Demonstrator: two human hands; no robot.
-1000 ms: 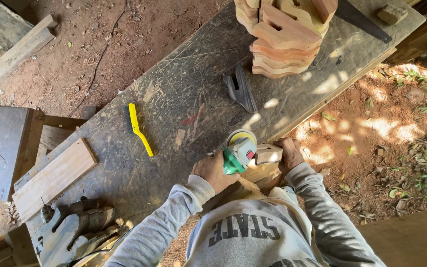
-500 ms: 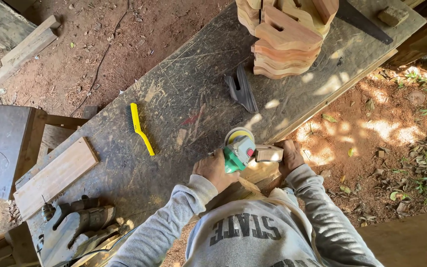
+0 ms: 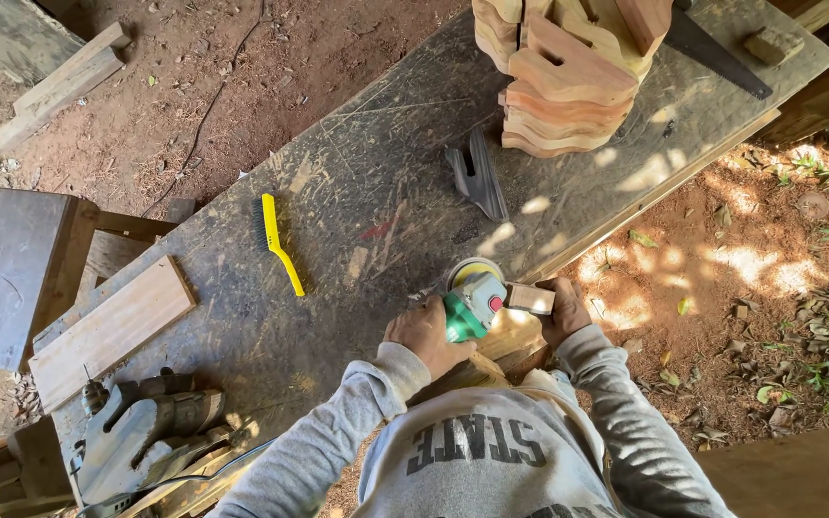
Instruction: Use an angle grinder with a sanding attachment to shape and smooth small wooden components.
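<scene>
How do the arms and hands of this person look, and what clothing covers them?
Both arms wear long, loose, heathered grey sweatshirt sleeves with ribbed cuffs at the wrists. The left hand and right hand are bare: no gloves, and no rings or watch that I can see.

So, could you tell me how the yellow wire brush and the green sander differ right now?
The yellow wire brush lies flat and untouched on the workbench; the green sander is gripped in the left hand at the bench's near edge. The brush is long and slim; the sander is short and chunky with a round disc. Both are hand tools.
</scene>
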